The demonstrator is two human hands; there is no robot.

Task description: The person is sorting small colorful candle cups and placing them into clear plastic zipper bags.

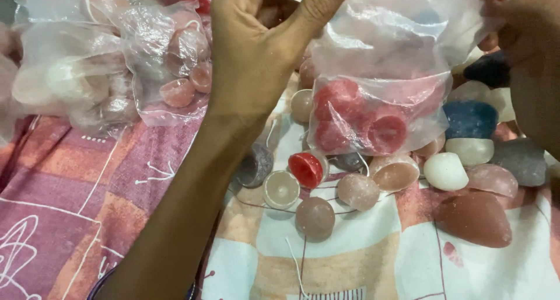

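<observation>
My left hand (256, 49) and my right hand (525, 49) hold up a clear plastic bag (385, 49) by its top edge, one hand at each side. Several red wax candles (361, 122) lie in the bottom of the bag. Below it, loose small candles lie on the patterned cloth (350, 259): a red one (305, 169), a cream one (281, 189), a brownish round one (315, 217), a white one (445, 171) and a dark blue one (470, 119). A large reddish-brown lump (473, 218) rests at the right.
Several more clear bags (105, 60) filled with pale and pink candles are piled at the upper left on a pink patterned cloth (58, 201). A grey candle (255, 166) lies partly behind my left forearm. A grey lump (522, 160) sits at the far right.
</observation>
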